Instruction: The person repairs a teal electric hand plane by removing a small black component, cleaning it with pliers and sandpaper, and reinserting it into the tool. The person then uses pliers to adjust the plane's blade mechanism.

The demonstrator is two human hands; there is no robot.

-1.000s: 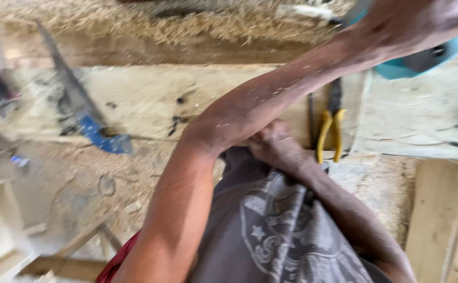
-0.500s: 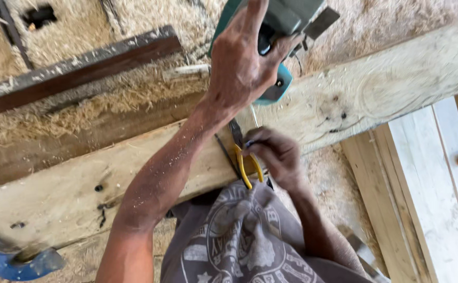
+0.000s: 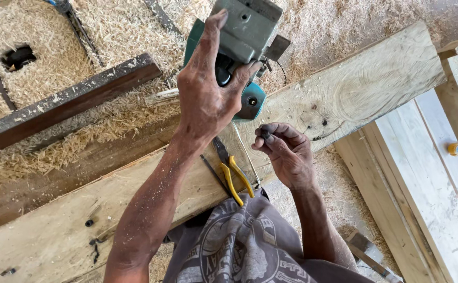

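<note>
My left hand (image 3: 205, 102) grips a grey and teal electric planer (image 3: 247, 31) and holds it tipped up on its end over a long rough wooden plank (image 3: 365, 89). Just below the planer, my right hand (image 3: 286, 154) pinches a small dark part (image 3: 265, 133) between its fingertips. Yellow-handled pliers (image 3: 234, 175) lie on the plank between my two arms, beside a thin dark metal rod (image 3: 213, 173). Neither hand touches the pliers.
Wood shavings (image 3: 119, 31) cover the ground beyond the plank. A dark beam (image 3: 66, 102) lies slanted at the left. Pale planed boards (image 3: 428, 183) are stacked at the right with a small yellow object (image 3: 455, 149) on them. A dark hole (image 3: 18, 56) shows at the upper left.
The view has steadied over the plank. My right hand has come off the pliers and now pinches the small dark part. My left hand stays on the planer.
</note>
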